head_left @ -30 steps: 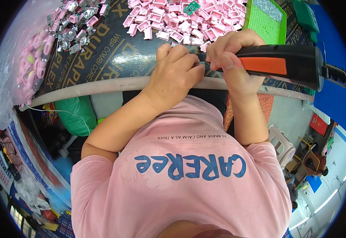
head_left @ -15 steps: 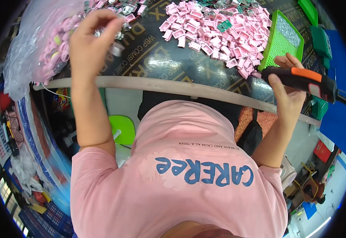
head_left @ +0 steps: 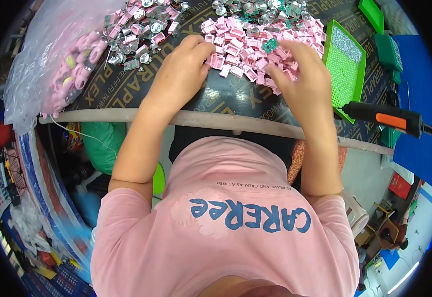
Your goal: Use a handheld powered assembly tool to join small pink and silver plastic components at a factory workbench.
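A heap of small pink plastic housings [head_left: 236, 47] lies on the dark printed board [head_left: 221, 94]. At its left edge is my left hand [head_left: 184, 72], fingers bent and pressed together; whatever they may hold is hidden. Over the heap's right part, my right hand [head_left: 305, 76] is open, thumb and fingers apart. Near its fingertips a small green piece [head_left: 269, 46] rests on the pink housings. A black and orange powered screwdriver [head_left: 384, 117] is right of my right forearm, out of my hand, its tip by the green tray [head_left: 359, 94].
Clear bulb-like parts with wires and green pieces [head_left: 144, 47] are scattered at the back left. Beside them, a clear plastic bag [head_left: 37, 69] spreads near pink rounded shells [head_left: 75, 74]. The green tray contains small silvery screws. A pale rail [head_left: 216, 119] edges the board.
My right hand has let go of the screwdriver and moved left over the pink heap. My left hand has come right from the clear parts to the heap's left edge.
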Demonstrator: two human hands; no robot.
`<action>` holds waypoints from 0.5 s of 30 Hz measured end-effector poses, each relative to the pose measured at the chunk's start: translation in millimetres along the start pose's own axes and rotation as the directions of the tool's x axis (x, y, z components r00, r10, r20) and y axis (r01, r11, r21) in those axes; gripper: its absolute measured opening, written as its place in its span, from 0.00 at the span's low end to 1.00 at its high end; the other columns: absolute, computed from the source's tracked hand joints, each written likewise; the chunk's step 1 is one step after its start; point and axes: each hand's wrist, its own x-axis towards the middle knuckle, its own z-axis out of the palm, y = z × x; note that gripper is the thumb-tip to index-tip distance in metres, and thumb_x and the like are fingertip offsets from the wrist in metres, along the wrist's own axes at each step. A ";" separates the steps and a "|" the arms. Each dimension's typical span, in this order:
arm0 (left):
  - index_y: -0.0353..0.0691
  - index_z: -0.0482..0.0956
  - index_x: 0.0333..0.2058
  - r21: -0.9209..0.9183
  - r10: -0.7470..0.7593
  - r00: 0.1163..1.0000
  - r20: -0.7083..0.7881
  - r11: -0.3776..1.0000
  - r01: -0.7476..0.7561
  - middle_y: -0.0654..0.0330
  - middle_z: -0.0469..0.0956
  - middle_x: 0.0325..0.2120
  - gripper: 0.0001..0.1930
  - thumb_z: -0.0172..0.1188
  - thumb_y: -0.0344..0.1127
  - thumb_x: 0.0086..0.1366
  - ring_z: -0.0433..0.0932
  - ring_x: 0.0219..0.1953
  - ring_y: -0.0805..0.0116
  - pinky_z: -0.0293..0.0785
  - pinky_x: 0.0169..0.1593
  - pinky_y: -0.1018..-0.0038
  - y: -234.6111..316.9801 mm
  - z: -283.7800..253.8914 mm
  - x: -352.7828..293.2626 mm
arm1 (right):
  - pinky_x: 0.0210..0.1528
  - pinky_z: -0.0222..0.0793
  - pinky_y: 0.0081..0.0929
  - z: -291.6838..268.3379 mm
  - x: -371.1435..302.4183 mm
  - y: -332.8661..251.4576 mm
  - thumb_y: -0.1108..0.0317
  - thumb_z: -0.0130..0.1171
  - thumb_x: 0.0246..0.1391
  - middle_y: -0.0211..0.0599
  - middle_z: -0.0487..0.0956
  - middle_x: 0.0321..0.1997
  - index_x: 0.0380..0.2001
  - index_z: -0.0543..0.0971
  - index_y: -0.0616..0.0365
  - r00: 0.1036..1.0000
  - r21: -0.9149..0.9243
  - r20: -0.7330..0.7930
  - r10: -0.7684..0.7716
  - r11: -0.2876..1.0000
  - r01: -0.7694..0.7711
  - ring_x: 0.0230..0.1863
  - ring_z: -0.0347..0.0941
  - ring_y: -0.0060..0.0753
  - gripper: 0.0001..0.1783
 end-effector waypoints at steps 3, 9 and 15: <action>0.38 0.82 0.46 -0.038 -0.065 0.997 -0.040 0.997 0.064 0.53 0.80 0.49 0.16 0.70 0.23 0.59 0.83 0.47 0.49 0.82 0.50 0.60 10.2 5.8 -4.8 | 0.58 0.74 0.47 29.2 20.6 23.2 0.66 0.77 0.51 0.49 0.83 0.51 0.41 0.86 0.61 0.992 -0.178 -0.038 0.123 0.976 -0.128 0.52 0.80 0.52 0.16; 0.37 0.79 0.44 -0.217 -0.043 0.987 -0.152 0.976 0.009 0.57 0.84 0.46 0.17 0.72 0.23 0.57 0.81 0.36 0.62 0.80 0.42 0.71 15.7 4.8 -17.6 | 0.43 0.77 0.23 18.9 13.7 16.2 0.73 0.74 0.56 0.34 0.87 0.39 0.36 0.85 0.62 0.967 0.383 -0.098 0.236 0.906 -0.182 0.40 0.82 0.24 0.07; 0.39 0.84 0.47 -0.249 0.059 0.992 -0.108 0.965 -0.085 0.57 0.84 0.38 0.18 0.74 0.26 0.58 0.82 0.36 0.58 0.80 0.43 0.66 34.6 25.0 -26.8 | 0.39 0.77 0.16 4.5 -38.8 3.5 0.79 0.66 0.64 0.35 0.86 0.38 0.44 0.80 0.63 0.813 0.700 0.441 0.379 0.421 -0.576 0.36 0.81 0.16 0.08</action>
